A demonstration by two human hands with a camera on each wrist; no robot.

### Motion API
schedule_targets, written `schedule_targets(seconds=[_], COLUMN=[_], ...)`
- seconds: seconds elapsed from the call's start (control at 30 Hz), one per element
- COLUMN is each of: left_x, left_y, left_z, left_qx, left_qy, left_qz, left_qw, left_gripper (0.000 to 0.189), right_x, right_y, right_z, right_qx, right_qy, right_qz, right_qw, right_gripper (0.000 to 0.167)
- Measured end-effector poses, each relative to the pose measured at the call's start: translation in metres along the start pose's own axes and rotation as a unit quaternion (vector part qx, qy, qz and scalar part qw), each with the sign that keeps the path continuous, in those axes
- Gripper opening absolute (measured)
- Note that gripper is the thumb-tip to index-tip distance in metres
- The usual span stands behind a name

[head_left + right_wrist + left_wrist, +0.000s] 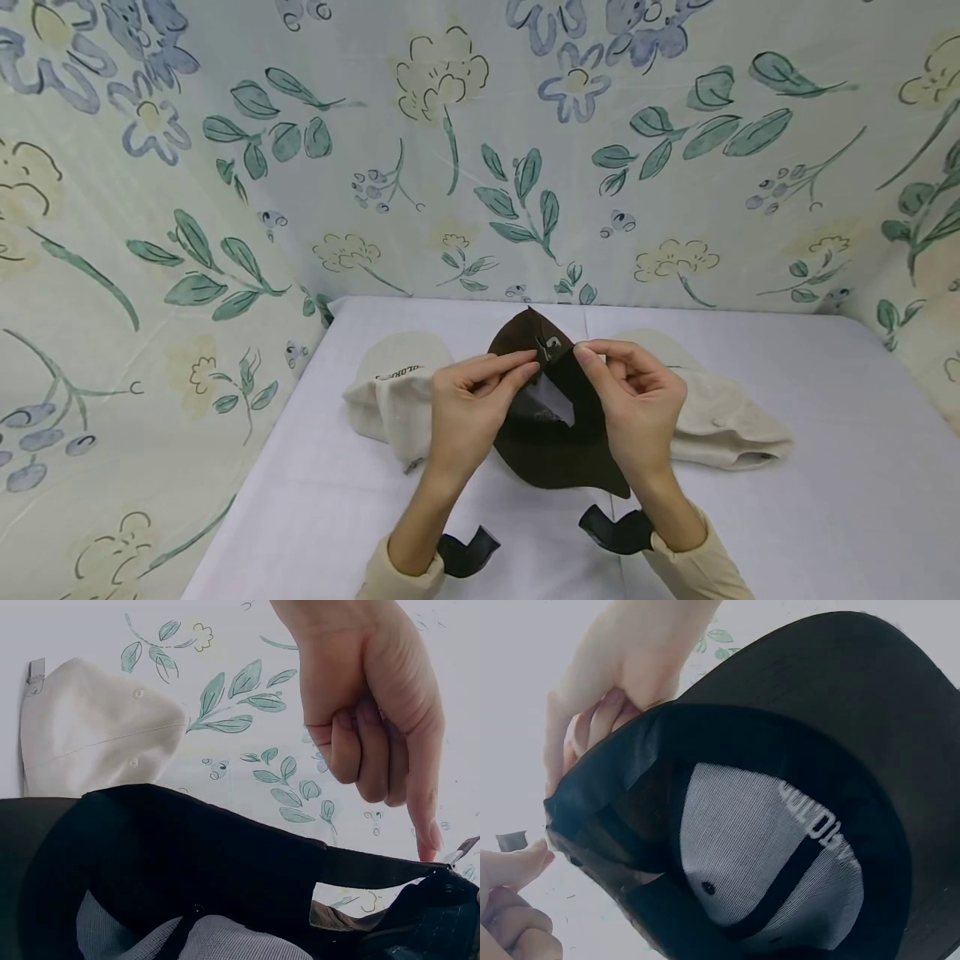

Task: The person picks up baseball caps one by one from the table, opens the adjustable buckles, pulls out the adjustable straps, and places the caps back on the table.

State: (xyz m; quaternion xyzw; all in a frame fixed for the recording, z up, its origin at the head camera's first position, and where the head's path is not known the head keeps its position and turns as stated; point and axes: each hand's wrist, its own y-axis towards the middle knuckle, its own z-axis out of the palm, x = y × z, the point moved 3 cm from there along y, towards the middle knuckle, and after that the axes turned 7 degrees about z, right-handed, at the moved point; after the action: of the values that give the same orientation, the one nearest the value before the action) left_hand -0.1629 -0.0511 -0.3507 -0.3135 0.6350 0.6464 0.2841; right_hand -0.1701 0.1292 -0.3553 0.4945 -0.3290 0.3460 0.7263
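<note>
Both hands hold up a dark brown baseball cap (555, 462), its open underside facing me and its brim lowest in the head view. With thumb and forefinger, my left hand (468, 404) pinches the back strap near a small metal buckle (553, 342). My right hand (641, 400) pinches the cap's back edge just right of the buckle. Inside the cap, the left wrist view shows pale mesh lining (731, 832), a dark sweatband and reversed white lettering (817, 825). How the strap runs through the buckle is hard to make out.
On the white tabletop (300, 508), a beige cap with dark lettering (393, 400) lies to the left. Another beige cap (723, 421) sits to the right, partly behind my right hand. A flower-printed cloth (420, 208) hangs behind the table.
</note>
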Motion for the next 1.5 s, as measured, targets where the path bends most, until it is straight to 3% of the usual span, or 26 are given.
schedule_targets(seconds=[0.33, 0.93, 1.5], left_x=[0.006, 0.013, 0.013], left_y=[-0.005, -0.012, -0.007], left_z=[0.012, 0.028, 0.016], left_qx=[-0.031, -0.101, -0.124], left_qy=[0.003, 0.052, 0.061], left_qz=[0.009, 0.116, 0.119], left_qw=[0.9995, 0.9868, 0.9832], left_gripper=[0.013, 0.01, 0.008], right_x=[-0.001, -0.002, -0.003], right_y=[0.002, 0.003, 0.001], right_z=[-0.001, -0.001, 0.0], right_qx=[-0.001, -0.011, 0.03], right_qy=[0.007, 0.022, -0.061], right_qz=[-0.008, -0.011, -0.012], right_qw=[0.9999, 0.9996, 0.9976], right_gripper=[0.004, 0.005, 0.008])
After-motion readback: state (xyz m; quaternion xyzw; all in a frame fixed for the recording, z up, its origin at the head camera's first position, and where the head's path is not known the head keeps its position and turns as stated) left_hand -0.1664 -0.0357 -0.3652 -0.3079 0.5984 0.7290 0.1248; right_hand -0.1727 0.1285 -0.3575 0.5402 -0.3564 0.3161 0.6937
